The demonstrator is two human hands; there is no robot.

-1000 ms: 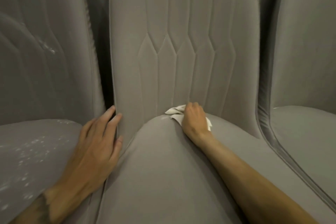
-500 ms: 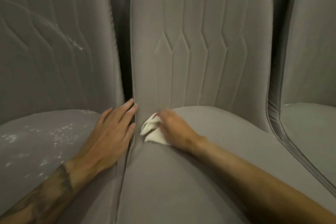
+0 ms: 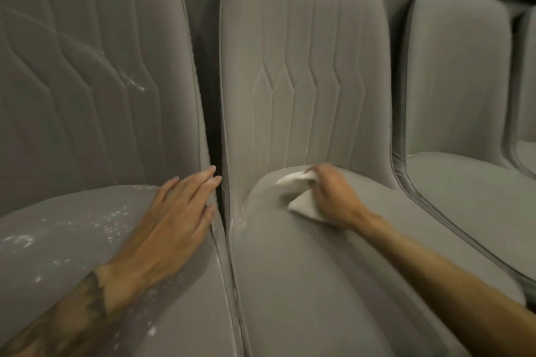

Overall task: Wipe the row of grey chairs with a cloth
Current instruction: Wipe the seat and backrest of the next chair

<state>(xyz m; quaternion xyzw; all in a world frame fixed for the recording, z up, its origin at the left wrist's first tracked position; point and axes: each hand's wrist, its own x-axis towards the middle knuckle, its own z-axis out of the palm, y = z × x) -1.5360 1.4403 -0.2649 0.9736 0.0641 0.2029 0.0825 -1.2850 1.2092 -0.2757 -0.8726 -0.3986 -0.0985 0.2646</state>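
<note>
From the head view, the white cloth (image 3: 300,197) lies crumpled at the back of the middle chair (image 3: 304,81) seat, just in front of the backrest crease. Its long axis runs from the crease toward the viewer and its loose folds point left, while its right part is hidden under the right hand (image 3: 333,197), whose fingers curl round it. The left hand (image 3: 177,211) rests flat with straight, slightly spread fingers on the edge of the left chair (image 3: 87,81), whose seat carries white specks (image 3: 110,220); motion blur softens the cloth's edges.
</note>
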